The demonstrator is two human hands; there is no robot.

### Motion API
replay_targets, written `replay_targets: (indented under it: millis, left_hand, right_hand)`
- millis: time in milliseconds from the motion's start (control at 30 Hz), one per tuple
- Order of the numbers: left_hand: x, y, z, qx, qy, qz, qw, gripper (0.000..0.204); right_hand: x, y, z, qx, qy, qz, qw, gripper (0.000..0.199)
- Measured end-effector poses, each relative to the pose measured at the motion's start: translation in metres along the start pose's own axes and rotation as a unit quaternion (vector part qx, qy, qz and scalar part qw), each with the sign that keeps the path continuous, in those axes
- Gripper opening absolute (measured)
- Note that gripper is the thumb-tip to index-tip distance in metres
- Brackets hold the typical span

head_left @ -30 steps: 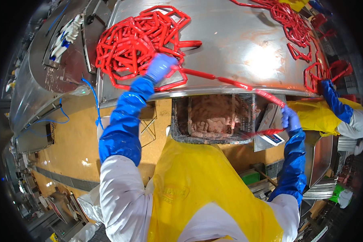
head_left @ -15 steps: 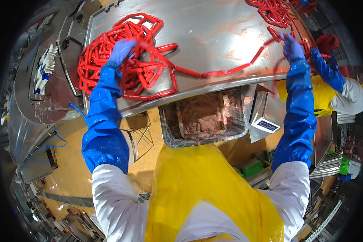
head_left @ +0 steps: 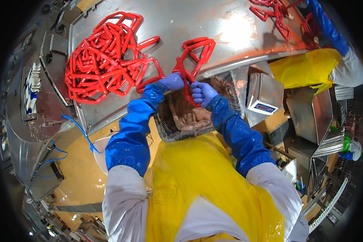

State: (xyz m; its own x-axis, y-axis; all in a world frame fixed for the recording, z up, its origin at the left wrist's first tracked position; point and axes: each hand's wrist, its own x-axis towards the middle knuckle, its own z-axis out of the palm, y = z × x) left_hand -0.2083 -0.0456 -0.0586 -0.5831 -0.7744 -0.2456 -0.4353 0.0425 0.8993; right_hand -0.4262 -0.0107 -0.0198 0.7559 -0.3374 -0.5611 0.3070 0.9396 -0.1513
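A string of red sausage links (head_left: 199,42) lies partly on the metal table and runs up from my hands at its near edge. My left hand (head_left: 173,81), in a purple glove, is closed on the links. Close beside it, my right hand (head_left: 203,93) has its fingers curled around the same string, with one link hanging past them. Both hands are above a dark crate (head_left: 164,131) that holds a pinkish-brown meat mass (head_left: 191,115). To the left of my hands a large heap of red links (head_left: 103,66) rests on the table, apparently joined to the held string.
The metal table (head_left: 171,24) spans the far side. A scale (head_left: 265,93) stands right of the crate. At the right, a co-worker's blue sleeve (head_left: 326,26) reaches over more red links (head_left: 276,14). A blue hose (head_left: 74,124) hangs at left.
My hands have come together over the crate, the left from the heap, the right from the far right. The stretched chain is now gathered into loops between them. My view has shifted slightly.
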Motion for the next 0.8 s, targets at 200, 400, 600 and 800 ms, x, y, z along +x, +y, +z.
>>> replay_targets:
  millis: [200,400,600,800]
  left_hand:
    - [-0.026,0.052,-0.020,-0.190,0.024,-0.151,0.970,0.031]
    - [-0.021,0.042,-0.011,-0.137,0.113,-0.202,0.963,0.033]
    - [-0.038,0.068,-0.007,-0.218,0.124,-0.165,0.954,0.032]
    - [-0.007,0.116,-0.029,-0.182,0.275,-0.016,0.944,0.032]
  right_hand:
    - [0.020,-0.001,0.010,-0.015,0.039,0.026,0.999,0.034]
    - [0.053,0.026,0.007,-0.619,0.320,-0.416,0.584,0.029]
    - [0.032,-0.031,0.025,-0.869,0.171,-0.246,0.394,0.027]
    - [0.052,-0.125,0.058,-0.728,0.048,-0.369,0.575,0.038]
